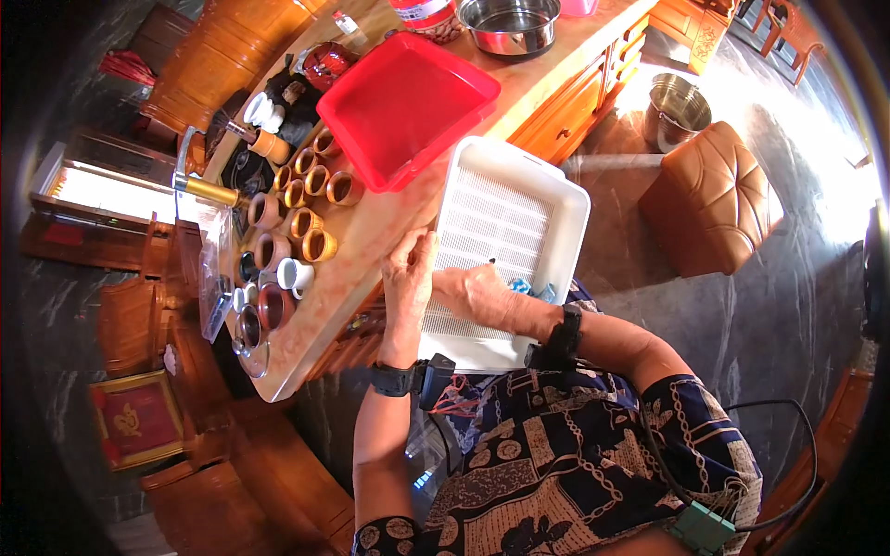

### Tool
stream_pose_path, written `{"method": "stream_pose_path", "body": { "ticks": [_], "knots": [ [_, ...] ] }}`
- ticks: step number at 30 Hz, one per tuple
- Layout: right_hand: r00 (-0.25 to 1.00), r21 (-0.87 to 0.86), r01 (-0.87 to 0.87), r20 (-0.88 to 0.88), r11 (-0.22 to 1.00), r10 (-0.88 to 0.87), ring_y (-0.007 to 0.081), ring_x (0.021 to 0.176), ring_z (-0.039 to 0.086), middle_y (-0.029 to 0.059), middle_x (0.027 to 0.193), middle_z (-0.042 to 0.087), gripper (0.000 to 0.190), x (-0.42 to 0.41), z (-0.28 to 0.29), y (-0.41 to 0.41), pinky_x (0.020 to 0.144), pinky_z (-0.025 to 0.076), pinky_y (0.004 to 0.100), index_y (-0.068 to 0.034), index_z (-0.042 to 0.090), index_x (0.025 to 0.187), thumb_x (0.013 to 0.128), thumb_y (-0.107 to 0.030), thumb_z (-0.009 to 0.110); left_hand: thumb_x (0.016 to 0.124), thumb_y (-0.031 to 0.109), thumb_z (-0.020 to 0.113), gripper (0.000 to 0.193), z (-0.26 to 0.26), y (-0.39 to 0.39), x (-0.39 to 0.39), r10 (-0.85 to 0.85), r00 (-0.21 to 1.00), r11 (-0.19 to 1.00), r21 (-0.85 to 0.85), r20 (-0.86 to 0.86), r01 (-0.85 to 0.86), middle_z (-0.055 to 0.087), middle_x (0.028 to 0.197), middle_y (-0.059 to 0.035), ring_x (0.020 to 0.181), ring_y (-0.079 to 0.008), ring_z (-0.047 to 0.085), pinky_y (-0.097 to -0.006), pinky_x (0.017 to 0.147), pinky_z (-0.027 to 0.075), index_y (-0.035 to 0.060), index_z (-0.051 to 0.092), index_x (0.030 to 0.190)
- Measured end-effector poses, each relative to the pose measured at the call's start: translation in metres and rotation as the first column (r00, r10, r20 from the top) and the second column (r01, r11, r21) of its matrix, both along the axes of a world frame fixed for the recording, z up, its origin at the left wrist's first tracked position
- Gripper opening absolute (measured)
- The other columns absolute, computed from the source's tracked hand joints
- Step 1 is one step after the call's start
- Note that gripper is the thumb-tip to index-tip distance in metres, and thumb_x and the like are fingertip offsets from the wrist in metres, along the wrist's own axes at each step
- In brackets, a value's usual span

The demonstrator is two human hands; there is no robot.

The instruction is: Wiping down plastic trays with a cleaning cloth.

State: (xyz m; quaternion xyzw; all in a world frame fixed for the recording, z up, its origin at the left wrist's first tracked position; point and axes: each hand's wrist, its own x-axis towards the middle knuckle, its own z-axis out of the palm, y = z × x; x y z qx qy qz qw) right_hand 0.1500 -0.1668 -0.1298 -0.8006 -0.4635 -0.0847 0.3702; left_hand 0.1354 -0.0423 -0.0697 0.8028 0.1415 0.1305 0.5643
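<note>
A white plastic tray (571, 208) with a slotted bottom rests over my lap, tilted beside the table's edge. My left hand (409, 278) is closed on the tray's left rim, its thumb and fingers together at the top. Over the slotted bottom, my right hand (480, 295) has curled fingers, their tips close to my left hand. A small dark tip (492, 261) shows just above the right knuckles; whether the hand holds it is unclear. Blue-and-white crumpled pieces (535, 289) lie in the tray by my right wrist, partly hidden by the forearm.
On the marbled table (389, 215) are a red plastic tray (410, 104), a steel pot (510, 28), several small brown cups (317, 179) and a white cup (295, 274). A metal bucket (676, 111) and a brown padded stool (716, 198) stand on the floor at right.
</note>
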Motion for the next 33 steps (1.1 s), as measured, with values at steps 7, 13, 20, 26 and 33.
{"method": "stream_pose_path", "body": {
  "ticks": [7,13,20,26,33],
  "knots": [
    [0.961,0.032,0.155,-0.238,0.987,-0.143,0.0306,0.063,0.063,0.0115,0.072,0.061,0.014,0.045,0.016,-0.013,0.055,0.051,0.0408,-0.008,0.055,0.089,0.089,-0.022,0.058,0.091,0.020,0.063,0.022,-0.012,0.006,0.004,-0.015,1.000,0.998,-0.058,0.013,0.016,0.043,0.065,0.0030,0.061,-0.0062,0.038,-0.0244,0.054,0.032,-0.0019,0.062,0.090],
    [0.936,0.037,0.204,-0.300,0.978,-0.184,0.0308,0.068,0.063,0.0109,0.075,0.060,0.014,0.032,0.002,-0.010,0.054,0.050,0.0399,-0.006,0.054,0.088,0.087,-0.019,0.058,0.091,0.018,0.064,0.021,-0.008,-0.001,0.005,-0.024,0.999,0.997,-0.079,0.037,0.027,0.048,0.067,0.0031,0.063,-0.0057,0.040,-0.0238,0.055,0.034,-0.0025,0.063,0.090],
    [0.938,-0.134,-0.338,0.034,0.932,0.345,0.0229,0.060,0.061,0.0066,0.076,0.051,0.015,-0.030,-0.011,-0.004,0.046,0.052,0.0366,-0.009,0.046,0.095,0.083,-0.013,0.052,0.092,0.020,0.063,0.021,-0.012,0.010,-0.002,-0.035,0.999,0.996,-0.086,0.001,0.035,0.055,0.075,0.0036,0.068,-0.0049,0.046,-0.0215,0.060,0.038,-0.0011,0.064,0.093],
    [0.963,-0.196,-0.078,0.238,0.978,0.124,0.0191,0.066,0.060,0.0034,0.078,0.051,0.016,0.014,-0.016,-0.015,0.047,0.050,0.0325,-0.010,0.049,0.094,0.080,-0.014,0.054,0.093,0.021,0.062,0.022,-0.007,0.006,-0.007,-0.016,0.999,0.999,-0.028,-0.029,0.015,0.058,0.081,0.0037,0.074,-0.0047,0.050,-0.0202,0.066,0.042,-0.0007,0.064,0.096],
    [0.954,0.065,0.295,-0.080,0.953,-0.290,0.0257,0.062,0.061,0.0094,0.067,0.055,0.009,0.077,-0.018,-0.040,0.052,0.050,0.0388,-0.008,0.053,0.084,0.090,-0.015,0.049,0.093,0.023,0.062,0.024,-0.004,-0.005,-0.002,0.004,0.998,1.000,0.009,0.055,-0.004,0.048,0.064,0.0039,0.060,-0.0057,0.041,-0.0240,0.054,0.034,-0.0007,0.063,0.091]
  ]
}}
